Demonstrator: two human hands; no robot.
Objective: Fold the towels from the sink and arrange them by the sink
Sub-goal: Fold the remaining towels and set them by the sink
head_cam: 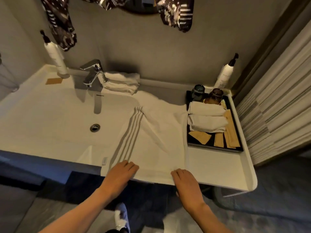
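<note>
A white towel (156, 137) with grey stripes lies spread over the counter to the right of the sink basin (67, 118), its near edge hanging over the front. My left hand (122, 173) and my right hand (184, 180) rest flat on that near edge, fingers together, palms down. A stack of folded white towels (123, 82) sits behind, beside the faucet (93, 73). Two rolled white towels (207, 117) lie in the black tray (216, 147) at the right.
Two dark glasses (207, 95) and tan packets (226, 138) share the tray. Pump bottles stand at the back left (55, 59) and the back right (225, 74). A patterned cloth (62, 26) hangs on the wall. A striped curtain (277, 106) is at the right.
</note>
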